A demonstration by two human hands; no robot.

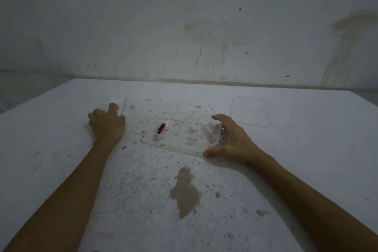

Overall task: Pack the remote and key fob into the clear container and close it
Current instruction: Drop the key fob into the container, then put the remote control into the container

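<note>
Two bare hands frame a clear container (180, 139) on the stained white table (306, 170). The right hand (231, 139) cups the container's near right corner, fingers (216, 117) spread wide with the thumb at the front edge. The left hand (107, 125) rests at the left against a thin clear edge, fingers curled; whether they pinch it I cannot tell. One small red and white item (161, 130), likely the key fob, lies inside toward the left. No remote shows clearly. A faint clear panel (251, 111), perhaps the lid, lies just right of the box. Packing looks partly done; next, the remote must be found, placed beside the fob, then the lid seated.
</note>
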